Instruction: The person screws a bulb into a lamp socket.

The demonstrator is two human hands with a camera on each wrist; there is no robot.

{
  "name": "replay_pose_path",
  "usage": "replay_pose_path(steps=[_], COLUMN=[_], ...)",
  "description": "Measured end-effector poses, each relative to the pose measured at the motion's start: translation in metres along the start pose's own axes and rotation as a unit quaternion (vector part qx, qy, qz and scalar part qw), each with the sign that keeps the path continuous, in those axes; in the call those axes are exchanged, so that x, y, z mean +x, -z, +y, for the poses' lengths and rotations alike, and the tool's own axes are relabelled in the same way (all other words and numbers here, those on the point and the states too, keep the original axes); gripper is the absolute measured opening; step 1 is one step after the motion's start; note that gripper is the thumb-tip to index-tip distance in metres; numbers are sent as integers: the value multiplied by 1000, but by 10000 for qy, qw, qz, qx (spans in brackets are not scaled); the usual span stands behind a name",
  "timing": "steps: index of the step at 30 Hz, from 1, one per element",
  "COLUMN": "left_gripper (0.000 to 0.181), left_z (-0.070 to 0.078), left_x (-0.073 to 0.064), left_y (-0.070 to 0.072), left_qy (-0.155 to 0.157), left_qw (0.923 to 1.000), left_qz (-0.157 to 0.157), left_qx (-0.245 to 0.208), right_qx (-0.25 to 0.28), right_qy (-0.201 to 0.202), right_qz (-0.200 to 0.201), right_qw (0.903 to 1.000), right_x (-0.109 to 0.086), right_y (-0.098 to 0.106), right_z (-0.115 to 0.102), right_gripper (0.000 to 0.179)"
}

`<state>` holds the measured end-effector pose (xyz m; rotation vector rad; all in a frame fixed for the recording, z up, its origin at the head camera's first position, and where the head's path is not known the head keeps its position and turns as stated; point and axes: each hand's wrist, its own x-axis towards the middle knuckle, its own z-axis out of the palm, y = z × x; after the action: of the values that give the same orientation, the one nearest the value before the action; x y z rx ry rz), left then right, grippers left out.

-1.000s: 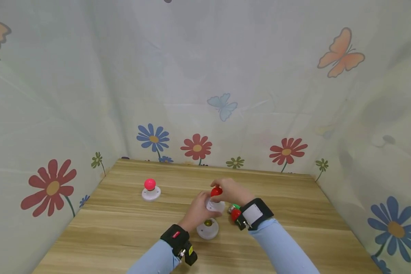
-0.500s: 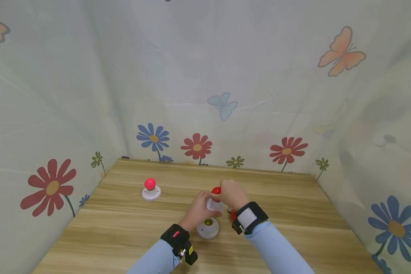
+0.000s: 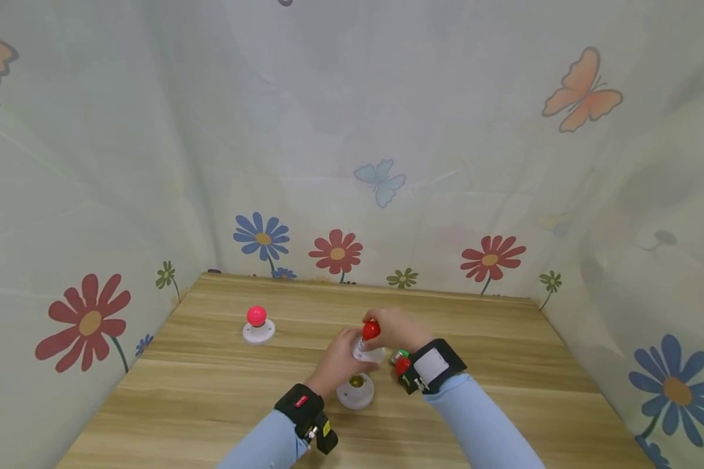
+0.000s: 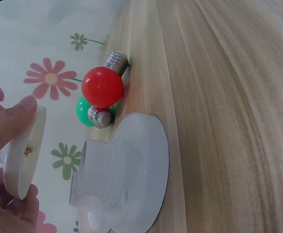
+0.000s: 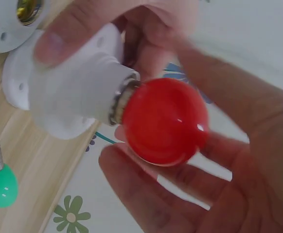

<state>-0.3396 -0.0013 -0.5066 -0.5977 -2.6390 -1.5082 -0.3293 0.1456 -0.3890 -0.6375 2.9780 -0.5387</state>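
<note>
My left hand (image 3: 337,361) grips a white lamp socket (image 5: 90,92) by its round base, lifted off the table. A red light bulb (image 5: 166,121) sits with its metal screw end in the socket's mouth, a little thread still showing. My right hand (image 3: 394,327) is around this bulb, with its fingers curved about the glass and its thumb blurred in the right wrist view. Just below the hands, a second white socket (image 3: 355,395) stands on the table with no bulb in it.
Beside the right wrist lie a loose red bulb (image 4: 102,87) and a green bulb (image 5: 1,187). Farther left, a pinkish-red bulb (image 3: 257,316) stands in a white socket (image 3: 259,333). Flowered cloth (image 3: 305,130) surrounds the wooden table (image 3: 211,391) at the back and sides.
My right hand turned inward over the bulb half a second ago and has now swung back, uncovering the loose bulbs again. The left hand and its socket have stayed in place.
</note>
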Motion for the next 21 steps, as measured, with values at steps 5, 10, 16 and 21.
replay_pose_path(steps=[5,10,16,21], left_gripper=[65,65,65,67], left_z=[-6,-10,-10,-7], left_x=[2,3,3,1], left_y=[-3,-4,-4,-3], left_qy=[61,32,-2,79], left_qw=[9999,9997,9996,9997], left_qz=[13,61,100,101], left_qx=[-95,-230,-250,-215], right_qx=[-625,-1262,-1768,-1746], right_qy=[-516,-892,-815,-771], right_qz=[465,911,1298,1301], right_qw=[9956,9838,9722,9730], right_x=[2,4,3,3], right_y=[-12,-19,-22,-21], right_z=[-2,-4,-5,-6], right_gripper=[61,65,58,54])
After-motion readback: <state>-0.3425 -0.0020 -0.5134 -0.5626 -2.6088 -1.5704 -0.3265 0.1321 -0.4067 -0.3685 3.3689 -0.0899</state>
